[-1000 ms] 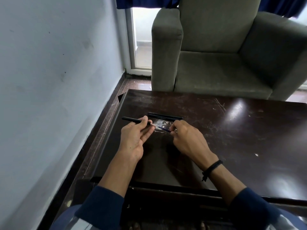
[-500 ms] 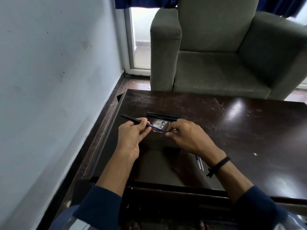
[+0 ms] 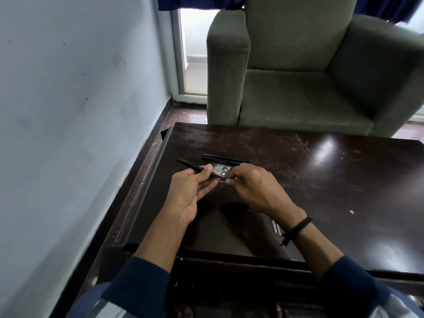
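Observation:
My left hand (image 3: 191,189) grips a thin black pen barrel (image 3: 188,164) that points up and to the left. A thin refill (image 3: 219,177) sticks out of the barrel's near end, and my right hand (image 3: 253,188) pinches its tip. Both hands hover over the left part of a dark wooden table (image 3: 332,191). Two more black pen barrels (image 3: 226,159) lie side by side on the table just beyond my hands.
Two pale refills (image 3: 276,228) lie on the table under my right wrist. A small dark object (image 3: 237,206) lies below my right hand. A grey armchair (image 3: 309,72) stands behind the table. A pale wall (image 3: 68,111) runs close along the left.
My right hand has moved left toward the left hand, and less of the refill shows between them. My head has shifted slightly.

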